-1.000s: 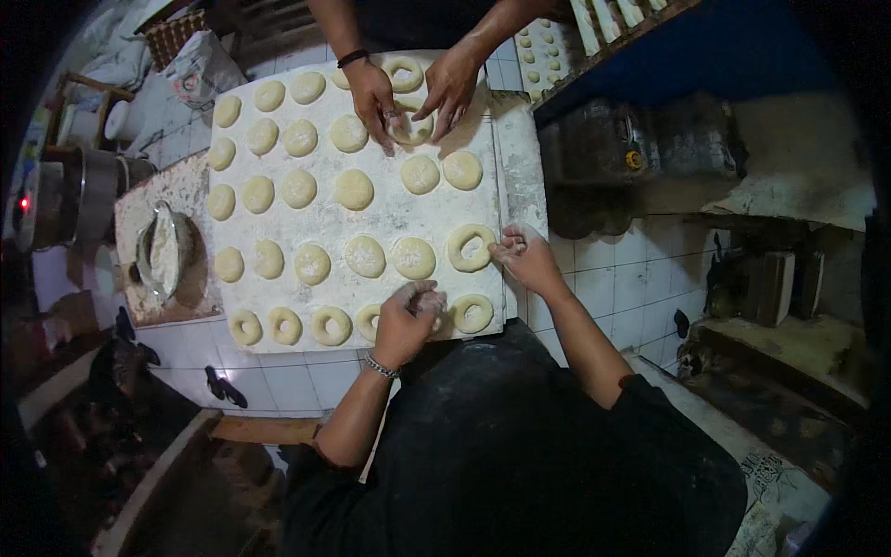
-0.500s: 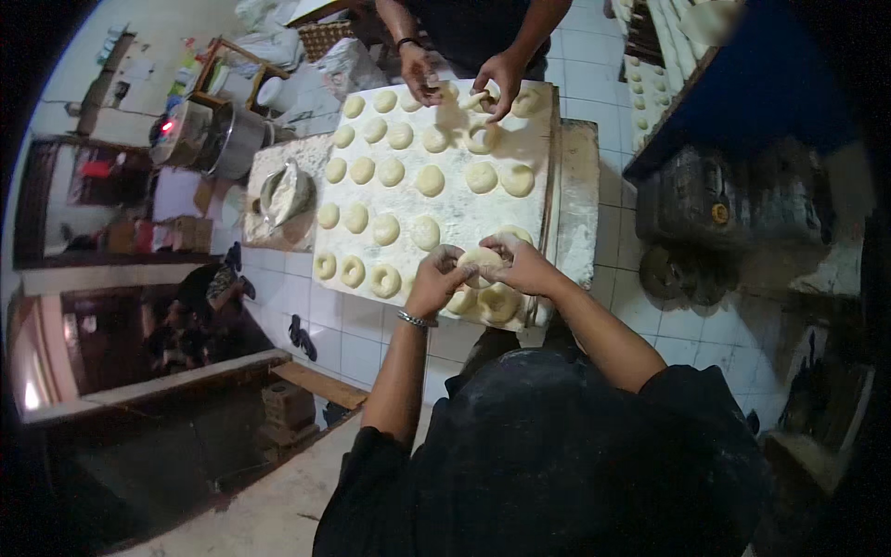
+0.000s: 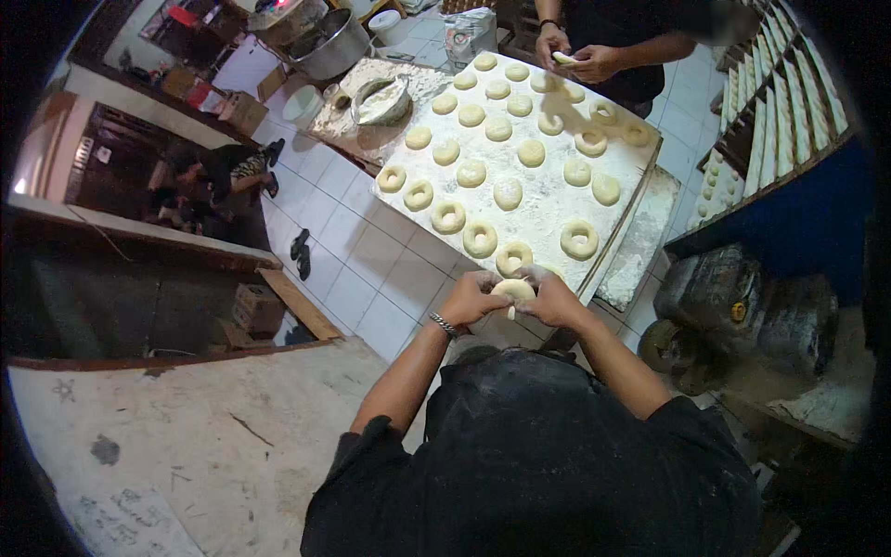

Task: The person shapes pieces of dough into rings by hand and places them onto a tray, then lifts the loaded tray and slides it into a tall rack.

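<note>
My left hand [image 3: 471, 298] and my right hand [image 3: 554, 299] are together at the near edge of a floured board [image 3: 548, 200], both gripping one pale ring of dough [image 3: 513, 291] between them. The board carries several dough pieces: rings [image 3: 578, 239] along the near rows and round flat pieces [image 3: 508, 193] farther back. Across the board, another person's hands [image 3: 575, 58] hold a small piece of dough.
A bowl of flour [image 3: 381, 99] sits on a floured surface left of the board, with a large metal basin [image 3: 331, 44] behind it. Racks of dough trays [image 3: 763, 111] stand on the right. Sandals [image 3: 301, 252] lie on the white tiled floor.
My hands lifted the dough ring off the board toward me and closed together on it. The view swung, so the board now sits higher and tilted. The other person raised their dough off the board.
</note>
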The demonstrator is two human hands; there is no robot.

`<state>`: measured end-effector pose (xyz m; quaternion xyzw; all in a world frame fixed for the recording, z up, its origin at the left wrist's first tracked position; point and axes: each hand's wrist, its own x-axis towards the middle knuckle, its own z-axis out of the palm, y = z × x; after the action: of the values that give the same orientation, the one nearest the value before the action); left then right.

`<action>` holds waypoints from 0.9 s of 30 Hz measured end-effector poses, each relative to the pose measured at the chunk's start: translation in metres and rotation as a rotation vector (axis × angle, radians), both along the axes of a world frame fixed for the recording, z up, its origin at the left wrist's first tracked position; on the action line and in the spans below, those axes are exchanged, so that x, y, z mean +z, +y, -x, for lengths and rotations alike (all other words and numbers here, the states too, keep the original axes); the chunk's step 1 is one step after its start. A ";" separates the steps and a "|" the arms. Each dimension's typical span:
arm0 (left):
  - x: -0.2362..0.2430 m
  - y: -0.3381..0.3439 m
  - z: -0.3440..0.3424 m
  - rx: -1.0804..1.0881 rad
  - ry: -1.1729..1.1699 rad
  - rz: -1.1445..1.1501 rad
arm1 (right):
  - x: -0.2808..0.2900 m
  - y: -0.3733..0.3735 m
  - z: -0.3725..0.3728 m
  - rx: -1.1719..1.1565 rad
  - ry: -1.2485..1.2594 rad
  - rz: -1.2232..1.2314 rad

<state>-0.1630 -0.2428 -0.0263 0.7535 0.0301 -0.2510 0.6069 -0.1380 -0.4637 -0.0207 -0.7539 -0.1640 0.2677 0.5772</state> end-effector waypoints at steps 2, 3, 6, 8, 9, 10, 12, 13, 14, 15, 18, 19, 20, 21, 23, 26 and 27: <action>0.014 0.001 -0.002 -0.134 -0.197 -0.217 | -0.021 0.010 -0.002 0.067 -0.011 0.135; 0.023 0.002 0.001 -0.086 -0.264 -0.218 | -0.026 0.015 -0.003 0.016 0.045 0.043; 0.011 0.048 -0.002 -0.028 -0.310 -0.110 | -0.012 0.059 -0.002 -0.077 0.057 -0.031; 0.007 0.082 -0.001 -0.161 -0.280 -0.258 | -0.003 0.096 0.007 0.016 -0.031 0.149; 0.005 0.092 0.004 -0.095 -0.340 -0.355 | -0.009 0.111 0.011 0.006 0.001 0.144; 0.000 0.101 0.007 -0.080 -0.352 -0.325 | -0.004 0.128 0.007 0.013 -0.012 0.177; -0.014 0.117 0.012 0.417 -0.570 -0.203 | 0.005 0.162 0.000 -0.035 -0.005 0.274; -0.019 0.120 0.012 0.400 -0.568 -0.216 | 0.003 0.170 -0.007 -0.082 -0.058 0.317; -0.027 0.129 0.014 0.401 -0.567 -0.199 | 0.029 0.195 -0.008 -0.160 -0.192 0.463; -0.034 0.135 0.015 0.468 -0.322 0.120 | 0.021 0.205 -0.011 -0.091 -0.513 0.518; -0.039 0.168 0.009 0.595 0.164 0.820 | 0.031 0.222 -0.015 -0.022 -0.526 0.505; -0.042 0.180 0.006 0.356 0.193 0.647 | 0.038 0.226 -0.015 -0.005 -0.227 0.413; -0.043 0.188 0.003 0.119 0.219 0.473 | 0.038 0.227 -0.012 -0.022 -0.221 0.423; -0.044 0.192 -0.001 0.043 0.157 0.373 | 0.037 0.227 -0.009 0.015 -0.334 0.479; 0.003 0.187 -0.018 0.123 0.260 0.679 | 0.038 0.216 -0.004 0.019 -0.443 0.551; 0.017 0.170 -0.024 0.238 0.318 0.887 | 0.053 0.208 0.001 -0.334 -0.002 0.308; 0.004 0.159 -0.028 0.094 0.201 0.567 | 0.039 0.195 -0.003 -0.405 0.065 0.139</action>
<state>-0.1348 -0.0840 -0.0219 0.5232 0.0536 -0.2943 0.7980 -0.1351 -0.2683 0.0186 -0.8004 0.0284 0.1812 0.5707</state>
